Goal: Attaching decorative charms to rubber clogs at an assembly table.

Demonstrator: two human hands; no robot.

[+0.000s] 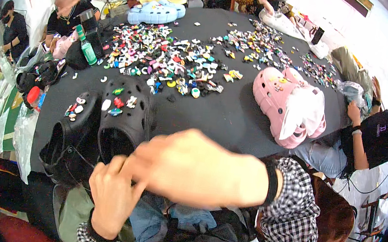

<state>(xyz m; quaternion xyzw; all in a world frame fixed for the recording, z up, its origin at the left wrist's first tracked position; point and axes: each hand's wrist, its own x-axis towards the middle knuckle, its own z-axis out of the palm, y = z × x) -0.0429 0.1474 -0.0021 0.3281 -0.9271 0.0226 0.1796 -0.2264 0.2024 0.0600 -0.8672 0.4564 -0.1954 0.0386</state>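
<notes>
My left hand point(111, 195) and my right hand point(193, 168) meet at the near side of a black clog point(128, 92). Both hands have their fingers bent and pressed together, and anything between them is hidden. The right hand is slightly blurred and covers the near right part of that clog. Several colourful shoe charms point(117, 102) are fixed on the clog's top. To its left stands a second black clog point(78, 129) with a few charms on its toe; its opening faces me.
A large spread of loose charms point(163, 55) covers the middle of the black table point(223, 119). Pink clogs point(273, 99) with white wrapping stand at the right, light blue clogs point(156, 12) at the back. A green bottle point(87, 50) stands at left. Other people sit around.
</notes>
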